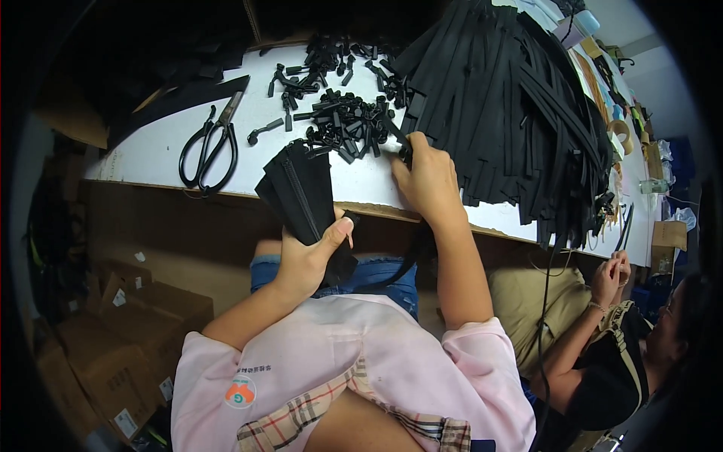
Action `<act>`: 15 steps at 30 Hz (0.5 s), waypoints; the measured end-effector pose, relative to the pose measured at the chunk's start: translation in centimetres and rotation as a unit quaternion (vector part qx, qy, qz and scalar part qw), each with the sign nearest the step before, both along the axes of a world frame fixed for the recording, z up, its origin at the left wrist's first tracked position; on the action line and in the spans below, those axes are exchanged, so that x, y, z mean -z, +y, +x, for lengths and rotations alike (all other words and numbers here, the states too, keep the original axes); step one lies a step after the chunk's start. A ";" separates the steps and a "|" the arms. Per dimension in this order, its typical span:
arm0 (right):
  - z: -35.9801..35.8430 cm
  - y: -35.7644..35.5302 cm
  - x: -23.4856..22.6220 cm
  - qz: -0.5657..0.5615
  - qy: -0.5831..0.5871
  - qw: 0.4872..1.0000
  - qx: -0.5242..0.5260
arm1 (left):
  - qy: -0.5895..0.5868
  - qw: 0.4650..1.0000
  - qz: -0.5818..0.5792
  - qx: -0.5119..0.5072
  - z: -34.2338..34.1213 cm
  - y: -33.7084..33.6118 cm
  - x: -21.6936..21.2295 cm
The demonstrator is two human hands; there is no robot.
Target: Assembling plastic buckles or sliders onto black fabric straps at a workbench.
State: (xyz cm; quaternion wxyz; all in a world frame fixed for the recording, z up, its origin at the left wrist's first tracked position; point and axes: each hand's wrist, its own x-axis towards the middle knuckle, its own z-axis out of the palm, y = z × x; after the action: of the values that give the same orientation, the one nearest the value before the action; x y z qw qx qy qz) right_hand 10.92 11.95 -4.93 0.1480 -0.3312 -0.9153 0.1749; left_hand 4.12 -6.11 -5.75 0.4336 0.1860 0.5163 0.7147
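Observation:
My left hand [315, 252] is closed around a fanned bundle of black zipper strips [301, 192], held just off the table's front edge. A line of teeth runs down the top strip, and the lower ends hang below my fist. Thumb and fingers of my right hand [431, 179] pinch at a small dark piece on the tabletop, mostly hidden by the fingers. Right beside it lies a loose heap of black zipper sliders with long pulls [343, 120]. A large pile of black zipper strips [482, 105] spreads to the right of that hand and droops over the edge.
Black-handled scissors [209, 147] lie at the left of the white table [162, 154]. Cardboard boxes [120, 339] stand on the floor at lower left. Another person [602, 354] sits to the right, hands together near the table. A tape roll [621, 137] rests farther along.

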 end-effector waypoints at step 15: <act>4.9 -6.1 -2.3 -0.467 0.255 0.840 -0.110 | 0.149 0.988 -0.013 0.026 0.8 0.0 -1.6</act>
State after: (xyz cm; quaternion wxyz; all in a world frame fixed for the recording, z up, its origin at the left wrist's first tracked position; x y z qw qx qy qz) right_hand 15.84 5.81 -2.66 0.1837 -0.2022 -0.6856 0.6748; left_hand 4.96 -6.09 -4.12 0.3723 0.2981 0.5791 0.6612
